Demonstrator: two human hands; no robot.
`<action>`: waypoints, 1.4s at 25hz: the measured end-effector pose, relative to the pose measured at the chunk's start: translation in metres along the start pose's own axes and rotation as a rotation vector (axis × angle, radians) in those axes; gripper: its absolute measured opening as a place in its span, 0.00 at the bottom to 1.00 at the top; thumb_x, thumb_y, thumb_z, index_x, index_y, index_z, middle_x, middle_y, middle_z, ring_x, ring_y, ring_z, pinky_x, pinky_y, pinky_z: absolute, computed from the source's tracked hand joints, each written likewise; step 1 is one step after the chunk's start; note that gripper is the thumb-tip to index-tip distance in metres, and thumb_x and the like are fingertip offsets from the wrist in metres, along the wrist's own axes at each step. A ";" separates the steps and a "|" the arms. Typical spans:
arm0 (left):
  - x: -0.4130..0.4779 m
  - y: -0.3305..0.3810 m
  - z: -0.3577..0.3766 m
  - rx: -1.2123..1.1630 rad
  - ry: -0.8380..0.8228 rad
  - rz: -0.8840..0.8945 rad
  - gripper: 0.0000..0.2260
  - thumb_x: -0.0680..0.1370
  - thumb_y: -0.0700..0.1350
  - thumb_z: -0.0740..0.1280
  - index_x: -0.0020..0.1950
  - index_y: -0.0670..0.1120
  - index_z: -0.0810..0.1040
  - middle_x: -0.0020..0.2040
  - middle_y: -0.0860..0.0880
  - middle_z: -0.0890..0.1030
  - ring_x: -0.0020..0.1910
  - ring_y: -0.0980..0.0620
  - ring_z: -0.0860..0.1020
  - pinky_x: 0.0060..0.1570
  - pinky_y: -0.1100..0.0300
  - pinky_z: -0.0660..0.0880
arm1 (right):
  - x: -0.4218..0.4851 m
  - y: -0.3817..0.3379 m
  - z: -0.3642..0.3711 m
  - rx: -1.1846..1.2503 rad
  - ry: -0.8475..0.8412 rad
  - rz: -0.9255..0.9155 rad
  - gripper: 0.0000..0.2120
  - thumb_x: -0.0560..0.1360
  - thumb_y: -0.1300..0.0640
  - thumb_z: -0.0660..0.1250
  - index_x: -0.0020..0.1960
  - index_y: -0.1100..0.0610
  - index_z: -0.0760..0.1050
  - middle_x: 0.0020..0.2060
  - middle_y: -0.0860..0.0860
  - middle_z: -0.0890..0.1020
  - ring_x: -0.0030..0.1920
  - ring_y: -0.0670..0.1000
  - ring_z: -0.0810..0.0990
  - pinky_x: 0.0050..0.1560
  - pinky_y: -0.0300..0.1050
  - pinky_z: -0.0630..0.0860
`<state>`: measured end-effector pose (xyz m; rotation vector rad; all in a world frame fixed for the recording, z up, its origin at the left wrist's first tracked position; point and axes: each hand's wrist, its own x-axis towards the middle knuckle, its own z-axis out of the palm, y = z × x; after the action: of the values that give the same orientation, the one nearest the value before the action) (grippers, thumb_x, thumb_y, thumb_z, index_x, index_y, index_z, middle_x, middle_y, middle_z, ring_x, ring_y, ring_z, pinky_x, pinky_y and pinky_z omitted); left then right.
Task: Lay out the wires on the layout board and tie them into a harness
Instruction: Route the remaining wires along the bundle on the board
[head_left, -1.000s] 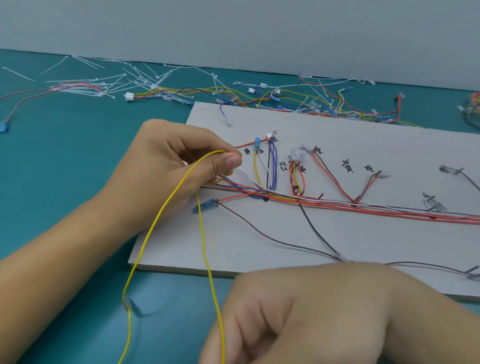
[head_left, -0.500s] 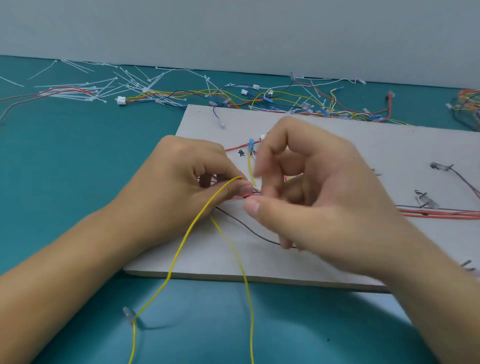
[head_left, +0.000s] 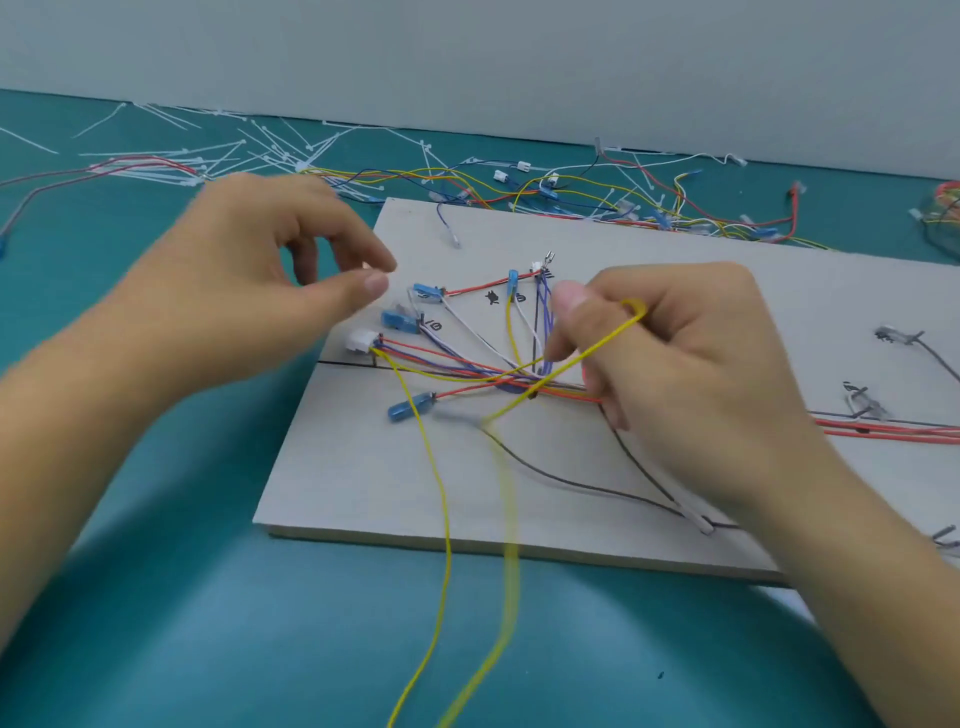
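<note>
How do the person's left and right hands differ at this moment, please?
The right hand pinches a loop of the yellow wire; the left hand holds nothing. The right hand sits over the wire bundle on the layout board; the left hand hovers at the board's left edge, fingers loosely curled. Both are bare, backs toward the camera.

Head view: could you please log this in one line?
left hand: open, empty | right hand: grips yellow wire | layout board: wires laid

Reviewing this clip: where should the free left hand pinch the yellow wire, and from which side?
Probably the yellow wire on its bare run across the layout board, below the white connector. Pinch from the left, where nothing crosses it. The right hand holds a yellow loop farther right.
</note>
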<state>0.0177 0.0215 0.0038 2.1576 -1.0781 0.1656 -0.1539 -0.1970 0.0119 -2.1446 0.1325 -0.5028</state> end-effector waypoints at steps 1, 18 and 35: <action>-0.001 -0.008 -0.004 0.012 -0.052 -0.055 0.06 0.76 0.45 0.76 0.45 0.58 0.86 0.39 0.58 0.82 0.37 0.54 0.75 0.38 0.70 0.69 | 0.004 0.003 -0.007 0.042 0.001 0.076 0.19 0.80 0.48 0.65 0.37 0.60 0.81 0.26 0.60 0.72 0.24 0.56 0.68 0.27 0.43 0.64; -0.007 -0.010 -0.009 -0.241 -0.385 -0.253 0.07 0.69 0.53 0.76 0.45 0.59 0.86 0.36 0.49 0.83 0.32 0.48 0.75 0.35 0.59 0.72 | 0.015 0.009 -0.021 0.139 -0.118 0.268 0.13 0.79 0.57 0.68 0.37 0.57 0.84 0.24 0.51 0.75 0.23 0.49 0.70 0.22 0.37 0.65; -0.003 -0.009 -0.008 -0.272 -0.371 -0.368 0.19 0.59 0.66 0.75 0.43 0.57 0.89 0.38 0.41 0.86 0.38 0.35 0.78 0.47 0.51 0.73 | 0.032 0.031 -0.071 0.255 -0.023 0.271 0.04 0.69 0.60 0.77 0.39 0.55 0.83 0.26 0.51 0.75 0.23 0.50 0.70 0.23 0.41 0.70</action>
<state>0.0243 0.0318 0.0033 2.1353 -0.8179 -0.5381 -0.1509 -0.2783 0.0333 -1.8473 0.3237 -0.3173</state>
